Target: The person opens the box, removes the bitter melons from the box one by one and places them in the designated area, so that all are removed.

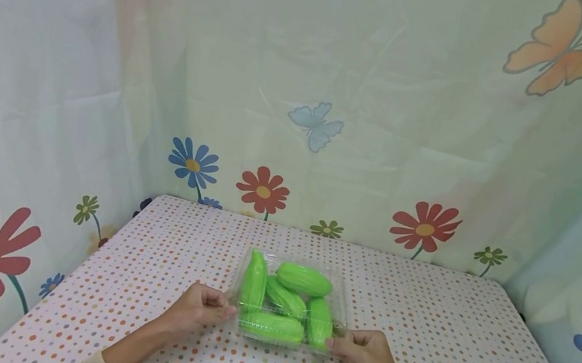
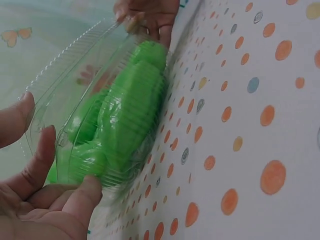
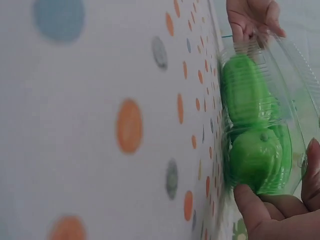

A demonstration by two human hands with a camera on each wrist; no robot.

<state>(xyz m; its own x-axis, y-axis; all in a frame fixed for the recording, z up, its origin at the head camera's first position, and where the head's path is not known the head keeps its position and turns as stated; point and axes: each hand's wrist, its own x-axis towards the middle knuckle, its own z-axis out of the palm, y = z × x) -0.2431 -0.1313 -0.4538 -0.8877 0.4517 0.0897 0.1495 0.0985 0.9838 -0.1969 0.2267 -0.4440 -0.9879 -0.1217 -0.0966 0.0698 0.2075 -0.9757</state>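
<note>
A clear plastic clamshell box [image 1: 342,279] rests on the table, with several pale-green, ribbed, elongated vegetables [image 1: 304,280] inside. They look smooth and glossy, and I cannot tell their exact kind. My left hand [image 1: 201,308] holds the box's left side near its front corner, with thumb and fingers at the rim. On the opposite side, my right hand [image 1: 368,356] grips the front right corner, thumb on the edge. In the left wrist view, the transparent lid [image 2: 75,65] stands over the vegetables; whether its edge is fastened cannot be told.
A white cloth with coloured dots covers the table [image 1: 419,314]. Hanging sheets printed with flowers and butterflies enclose the back and both sides, with the back sheet [image 1: 377,158] meeting the table's far edge. Small dark objects [image 1: 143,205] show at the far left corner.
</note>
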